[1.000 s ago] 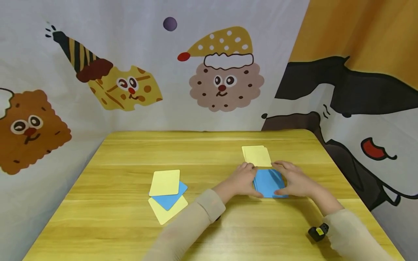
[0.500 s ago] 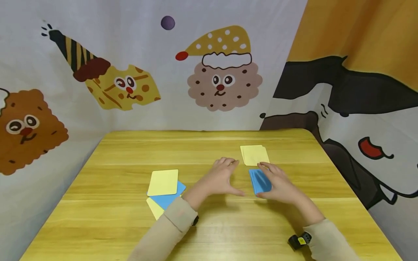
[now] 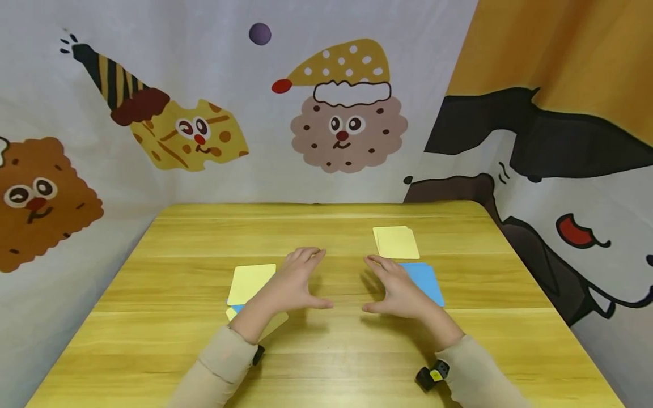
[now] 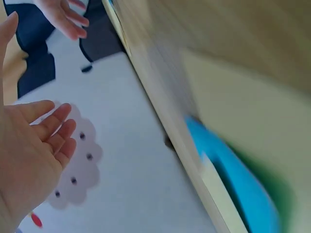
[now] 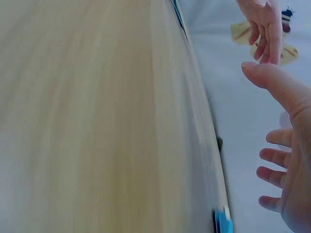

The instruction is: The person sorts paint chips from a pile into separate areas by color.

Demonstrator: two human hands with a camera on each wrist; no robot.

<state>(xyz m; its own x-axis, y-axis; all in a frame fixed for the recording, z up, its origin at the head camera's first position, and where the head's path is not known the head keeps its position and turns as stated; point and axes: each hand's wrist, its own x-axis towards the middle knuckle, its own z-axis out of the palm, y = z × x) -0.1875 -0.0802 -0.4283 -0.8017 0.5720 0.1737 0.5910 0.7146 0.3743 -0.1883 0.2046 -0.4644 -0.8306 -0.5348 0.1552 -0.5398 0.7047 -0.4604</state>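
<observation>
Both hands hover empty with fingers spread — left hand (image 3: 293, 283) beside the loose yellow-and-blue pile (image 3: 251, 286), right hand (image 3: 395, 288) just left of the blue stack (image 3: 423, 281). Likely risk — a careless sweep scatters that pile or nudges the yellow stack (image 3: 395, 242) behind.

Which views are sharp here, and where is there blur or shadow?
Head view: sharp and evenly lit, with soft shadows under the left hand and right hand on the table. Left wrist view: table edge and blue card smeared. Right wrist view: tabletop streaked.
</observation>
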